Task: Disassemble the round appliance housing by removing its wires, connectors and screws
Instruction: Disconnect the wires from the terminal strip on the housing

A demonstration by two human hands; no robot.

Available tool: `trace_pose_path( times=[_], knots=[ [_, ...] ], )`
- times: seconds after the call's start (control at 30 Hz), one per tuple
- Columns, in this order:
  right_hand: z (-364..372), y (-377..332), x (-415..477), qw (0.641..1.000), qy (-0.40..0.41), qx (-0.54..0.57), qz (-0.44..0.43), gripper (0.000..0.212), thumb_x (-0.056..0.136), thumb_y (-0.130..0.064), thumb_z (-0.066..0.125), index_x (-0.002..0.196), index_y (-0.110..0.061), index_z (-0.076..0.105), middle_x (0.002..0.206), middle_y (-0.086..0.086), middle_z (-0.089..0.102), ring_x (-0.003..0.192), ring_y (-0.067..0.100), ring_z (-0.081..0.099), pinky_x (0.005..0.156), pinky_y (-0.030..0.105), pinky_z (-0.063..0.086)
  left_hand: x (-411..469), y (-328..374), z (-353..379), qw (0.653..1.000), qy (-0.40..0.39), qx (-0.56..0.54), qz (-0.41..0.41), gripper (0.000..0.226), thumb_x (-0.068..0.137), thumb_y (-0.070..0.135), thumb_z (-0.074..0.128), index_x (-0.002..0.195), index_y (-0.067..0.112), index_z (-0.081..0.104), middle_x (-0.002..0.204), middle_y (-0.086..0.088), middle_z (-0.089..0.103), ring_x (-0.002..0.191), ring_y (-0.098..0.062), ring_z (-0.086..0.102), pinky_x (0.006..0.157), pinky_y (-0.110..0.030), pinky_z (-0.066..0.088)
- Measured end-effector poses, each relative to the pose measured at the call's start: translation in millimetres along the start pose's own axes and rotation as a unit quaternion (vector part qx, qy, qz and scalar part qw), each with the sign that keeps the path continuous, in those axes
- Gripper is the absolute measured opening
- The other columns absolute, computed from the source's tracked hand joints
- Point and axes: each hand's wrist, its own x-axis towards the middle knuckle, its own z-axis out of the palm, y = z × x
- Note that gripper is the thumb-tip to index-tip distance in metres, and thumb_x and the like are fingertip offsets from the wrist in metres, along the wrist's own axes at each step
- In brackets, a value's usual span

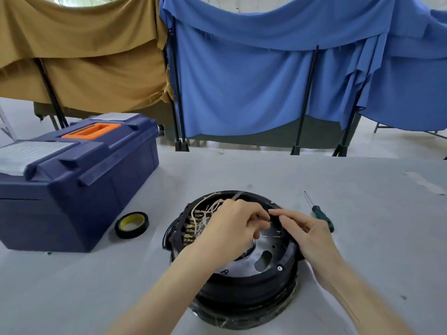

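A dark blue plastic toolbox (72, 197) with an orange handle stands at the left of the grey table (377, 250). Beside it lies a black tape roll (131, 225), and the print on its yellow core is too small to read. The round black appliance housing (244, 293) sits in the near centre, with cream wires (205, 211) bunched at its left. The left hand (229, 230) curls over the housing's inside, but whether it pinches anything cannot be told. The right hand (307, 229) rests nearly straight fingertips on the rim. A green-handled screwdriver (323, 217) lies just to the right.
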Motion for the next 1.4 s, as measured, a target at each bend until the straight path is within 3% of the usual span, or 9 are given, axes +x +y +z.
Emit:
trace_pose_path(
  times=[0.23, 0.43, 0.6, 0.8, 0.9, 1.0, 1.13, 1.3, 1.4],
  knots=[
    [15, -10, -5, 0.998, -0.015, -0.052, -0.025, 0.032, 0.075, -0.059, 0.061, 0.083, -0.032, 0.078, 0.123, -0.025, 0.062, 0.122, -0.009, 0.050, 0.102, 0.029, 0.038, -4, -5, 1, 0.999, 0.044, -0.005, -0.021, 0.023, 0.092, 0.006, 0.060, 0.111, 0.019, 0.055, 0.073, 0.006, 0.067, 0.063, 0.008, 0.057, 0.069, -0.030, 0.050],
    [17, -19, -5, 0.995, -0.037, -0.082, -0.051, 0.024, 0.078, -0.045, 0.064, 0.074, -0.023, 0.074, 0.115, -0.023, 0.066, 0.113, -0.003, 0.058, 0.089, 0.023, 0.042, 1, 3, -5, 0.999, 0.032, 0.028, 0.007, 0.030, 0.089, 0.001, 0.059, 0.113, 0.016, 0.049, 0.074, 0.009, 0.061, 0.080, -0.019, 0.065, 0.073, -0.044, 0.050],
    [14, -23, -3, 0.996, -0.060, -0.065, -0.024, 0.022, 0.089, -0.034, 0.062, 0.075, -0.022, 0.073, 0.121, -0.022, 0.065, 0.116, 0.005, 0.060, 0.105, 0.050, 0.042, 4, 7, -9, 0.999, 0.026, 0.009, 0.017, 0.034, 0.084, -0.001, 0.064, 0.110, 0.017, 0.052, 0.072, 0.006, 0.068, 0.070, -0.012, 0.060, 0.071, -0.039, 0.051],
    [8, -27, -2, 0.998, -0.051, -0.042, -0.001, 0.022, 0.087, -0.028, 0.066, 0.071, -0.015, 0.074, 0.115, -0.020, 0.068, 0.109, 0.004, 0.064, 0.095, 0.032, 0.049, 9, 10, -3, 0.983, 0.050, 0.171, 0.052, 0.054, 0.078, 0.025, 0.074, 0.126, 0.024, 0.048, 0.108, 0.009, 0.068, 0.103, -0.018, 0.060, 0.083, -0.032, 0.044],
    [-12, -27, 7, 1.000, 0.020, -0.019, 0.014, 0.017, 0.088, -0.018, 0.067, 0.079, -0.005, 0.074, 0.111, -0.013, 0.071, 0.104, 0.007, 0.066, 0.092, 0.029, 0.046, 7, 3, -7, 0.967, 0.118, 0.206, 0.093, 0.075, 0.068, 0.033, 0.083, 0.133, 0.017, 0.051, 0.130, 0.002, 0.057, 0.116, -0.019, 0.054, 0.102, -0.027, 0.031],
    [-35, -20, 20, 0.979, 0.196, 0.046, 0.046, 0.015, 0.089, -0.016, 0.068, 0.084, -0.003, 0.072, 0.085, 0.001, 0.074, 0.073, 0.014, 0.068, 0.071, 0.029, 0.051, 3, -6, -11, 0.977, 0.117, 0.169, 0.051, 0.078, 0.077, 0.036, 0.077, 0.143, 0.021, 0.037, 0.143, 0.006, 0.040, 0.121, -0.011, 0.038, 0.105, -0.023, 0.021],
    [-37, 11, 25, 0.946, 0.292, -0.097, 0.104, 0.020, 0.090, -0.017, 0.066, 0.077, -0.002, 0.068, 0.057, 0.006, 0.059, 0.043, 0.017, 0.048, 0.048, 0.028, 0.041, 0, -18, -4, 0.974, 0.033, 0.223, 0.034, 0.049, 0.093, 0.043, 0.057, 0.137, 0.027, 0.041, 0.145, 0.011, 0.031, 0.133, -0.009, 0.032, 0.107, -0.021, 0.015],
    [-24, 30, 30, 0.917, 0.244, -0.282, 0.141, 0.026, 0.086, -0.019, 0.063, 0.068, 0.000, 0.067, 0.063, 0.019, 0.065, 0.064, 0.039, 0.062, 0.056, 0.035, 0.049, 0, -27, -1, 0.972, 0.004, 0.233, 0.028, 0.042, 0.095, 0.040, 0.055, 0.134, 0.027, 0.045, 0.149, 0.013, 0.027, 0.136, -0.007, 0.027, 0.105, -0.022, 0.018],
    [-23, 30, 31, 0.904, 0.227, -0.334, 0.136, 0.027, 0.086, -0.023, 0.065, 0.065, -0.006, 0.067, 0.060, 0.008, 0.064, 0.064, 0.029, 0.060, 0.052, 0.028, 0.041, -1, -28, 1, 0.973, -0.001, 0.229, 0.032, 0.035, 0.096, 0.040, 0.052, 0.129, 0.027, 0.049, 0.150, 0.014, 0.027, 0.135, -0.006, 0.028, 0.105, -0.021, 0.017]
  ],
)
